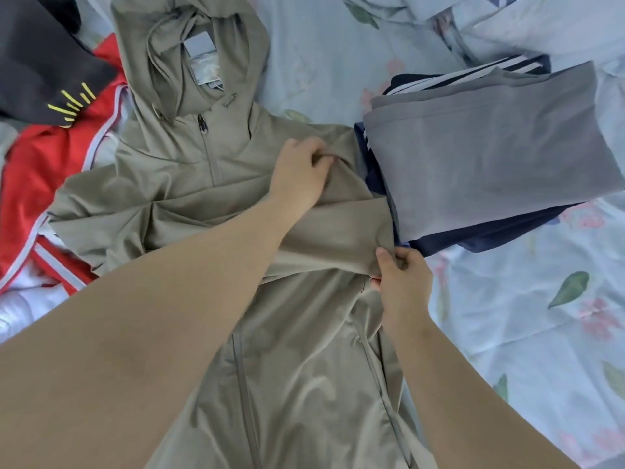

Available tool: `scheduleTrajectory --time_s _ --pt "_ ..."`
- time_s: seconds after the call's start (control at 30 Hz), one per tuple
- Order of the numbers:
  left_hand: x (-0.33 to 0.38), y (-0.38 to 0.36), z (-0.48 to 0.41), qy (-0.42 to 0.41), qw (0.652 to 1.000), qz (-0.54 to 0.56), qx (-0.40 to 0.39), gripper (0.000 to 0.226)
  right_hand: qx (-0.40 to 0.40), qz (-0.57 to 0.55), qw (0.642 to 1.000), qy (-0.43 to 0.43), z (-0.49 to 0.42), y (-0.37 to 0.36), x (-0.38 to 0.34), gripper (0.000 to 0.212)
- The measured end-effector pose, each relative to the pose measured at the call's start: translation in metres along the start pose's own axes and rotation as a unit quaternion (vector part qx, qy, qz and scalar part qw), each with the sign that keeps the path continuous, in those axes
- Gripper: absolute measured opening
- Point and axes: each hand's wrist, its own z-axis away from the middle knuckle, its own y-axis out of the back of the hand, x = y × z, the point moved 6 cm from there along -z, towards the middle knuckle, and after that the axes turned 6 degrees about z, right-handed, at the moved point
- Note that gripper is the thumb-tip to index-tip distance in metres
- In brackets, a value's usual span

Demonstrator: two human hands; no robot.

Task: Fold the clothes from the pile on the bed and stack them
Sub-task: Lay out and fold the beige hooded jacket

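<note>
Khaki sleeve (338, 231), pinched in the grip of left hand (301, 177) and right hand (402, 286), should be drawn taut toward nine o'clock across the jacket (189, 184)

A khaki hooded jacket (189, 184) lies face up, hood far, one sleeve (338, 231) drawn across its chest. Just right sits a folded stack (490, 157), grey on top; unfolded clothes (50, 170) lie left.
</note>
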Motion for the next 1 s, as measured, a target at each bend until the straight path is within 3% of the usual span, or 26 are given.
scheduleTrajectory --time_s 0.1,0.23,0.27,0.33,0.43,0.53,0.6,0.7,0.77,0.83,0.9,0.93,1.0 --pt "-0.013 0.009 -0.001 0.070 0.988 0.136 0.028 0.013 0.015 -0.049 0.999 -0.017 -0.002 0.002 -0.002 0.016" --pt "-0.013 0.009 0.021 0.005 0.999 0.027 -0.047 0.032 0.090 -0.116 0.983 -0.111 -0.002 0.006 0.008 0.018" --pt "-0.014 0.013 0.029 -0.016 0.998 -0.001 -0.058 0.036 0.119 -0.113 0.981 -0.108 0.002 0.008 0.006 0.014" --pt "-0.021 0.026 0.048 -0.050 0.994 -0.087 -0.050 0.041 0.132 -0.020 0.991 -0.018 0.016 0.007 -0.012 0.006" --pt "-0.039 0.064 0.084 -0.036 0.971 -0.231 0.043 0.038 0.028 0.095 0.985 0.139 0.043 -0.029 -0.041 0.009" --pt "-0.066 0.108 0.121 0.058 0.937 -0.312 0.144 0.047 -0.129 0.182 0.960 0.171 0.048 -0.078 -0.046 0.023" --pt "-0.088 0.130 0.141 0.150 0.922 -0.311 0.176 0.063 -0.203 0.277 0.921 0.184 0.050 -0.101 -0.040 0.041" --pt "-0.122 0.145 0.163 0.282 0.921 -0.218 0.159 0.074 -0.216 0.340 0.892 0.207 0.059 -0.118 -0.032 0.055" --pt "-0.142 0.147 0.172 0.330 0.927 -0.085 0.156 0.057 -0.236 0.347 0.884 0.207 0.070 -0.127 -0.026 0.054" --pt "-0.152 0.146 0.177 0.351 0.928 -0.029 0.123 0.034 -0.258 0.366 0.872 0.196 0.078 -0.135 -0.017 0.044" --pt "-0.159 0.147 0.181 0.355 0.925 0.046 0.128 0.020 -0.257 0.381 0.866 0.195 0.087 -0.139 -0.014 0.020" --pt "-0.160 0.150 0.183 0.361 0.913 0.120 0.149 0.014 -0.253 0.392 0.861 0.200 0.093 -0.139 -0.016 0.007" --pt "-0.165 0.162 0.188 0.366 0.869 0.268 0.197 0.009 -0.305 0.376 0.855 0.184 0.112 -0.146 -0.015 0.006"
